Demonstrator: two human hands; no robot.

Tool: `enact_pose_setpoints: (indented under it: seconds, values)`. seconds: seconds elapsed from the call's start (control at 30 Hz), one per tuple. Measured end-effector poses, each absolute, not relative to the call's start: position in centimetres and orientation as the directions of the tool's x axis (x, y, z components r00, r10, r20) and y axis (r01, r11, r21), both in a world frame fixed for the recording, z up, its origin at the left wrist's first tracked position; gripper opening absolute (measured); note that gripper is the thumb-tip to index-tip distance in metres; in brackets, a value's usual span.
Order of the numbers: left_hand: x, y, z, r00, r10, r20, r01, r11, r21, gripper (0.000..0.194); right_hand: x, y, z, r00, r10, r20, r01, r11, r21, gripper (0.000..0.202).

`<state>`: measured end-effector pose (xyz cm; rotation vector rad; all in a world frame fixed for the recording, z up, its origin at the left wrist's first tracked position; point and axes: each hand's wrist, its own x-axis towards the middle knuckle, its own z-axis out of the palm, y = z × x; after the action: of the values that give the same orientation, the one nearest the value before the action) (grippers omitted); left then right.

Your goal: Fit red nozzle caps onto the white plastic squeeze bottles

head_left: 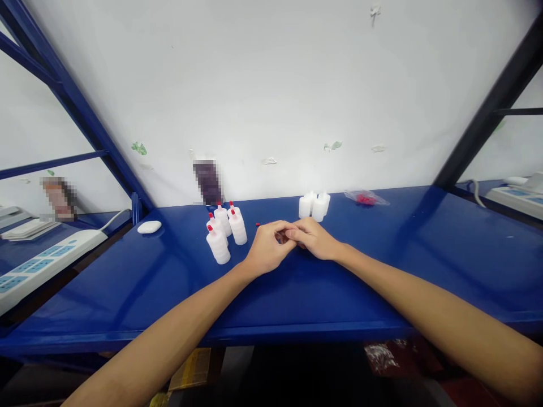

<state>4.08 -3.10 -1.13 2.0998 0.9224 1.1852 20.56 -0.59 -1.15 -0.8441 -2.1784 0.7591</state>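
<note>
My left hand [271, 247] and my right hand [314, 237] meet above the middle of the blue table [322, 294], fingertips together. The fingers of both are curled closed, and whatever they may hold is hidden between them. To the left stand several white bottles with red tips [218, 246], upright in a close group. Behind my right hand is a group of white bottles [317, 209] on which no red tips show. One small red cap [257, 225] lies on the table just behind my left hand.
At the back right lies a clear bag with red pieces [365, 199]. A white oval case [149, 227] rests at the left. A power strip [46, 263] is beyond the left edge, and a blurred dark object [208, 182] leans on the wall.
</note>
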Motion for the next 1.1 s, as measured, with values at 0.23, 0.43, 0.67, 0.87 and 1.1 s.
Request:
enact_pose_setpoints:
  seconds: [0.23,0.43,0.67,0.87,1.1]
  values:
    - [4.2,-3.5,-1.0,0.474,0.712,0.518,0.354,-0.692,0.629,0.010,20.3,-0.8,-1.3,-0.576,0.711,0.404,0.308,0.646,-0.698,0.033]
    - [2.8,-4.6,-0.5,0.442,0.688,0.575,0.479,-0.723,0.498,0.010,21.0,-0.8,-0.7,-0.565,0.699,0.438,0.319,0.675,-0.666,0.040]
    - [-2.5,-8.1,-0.4,0.485,0.765,0.424,0.860,-0.505,-0.073,0.020,21.0,0.2,-0.3,-0.440,0.862,0.253,0.826,0.499,-0.264,0.031]
    - [-1.8,-7.9,-0.3,0.564,0.541,0.624,0.813,-0.494,-0.307,0.025,20.7,0.1,-0.4,-0.560,0.800,0.215,0.794,0.592,-0.137,0.034]
    - [2.3,-6.9,-1.0,0.639,0.632,0.439,0.624,-0.759,0.184,0.017,20.9,0.3,-0.6,-0.611,0.756,0.235,0.750,0.648,-0.133,0.025]
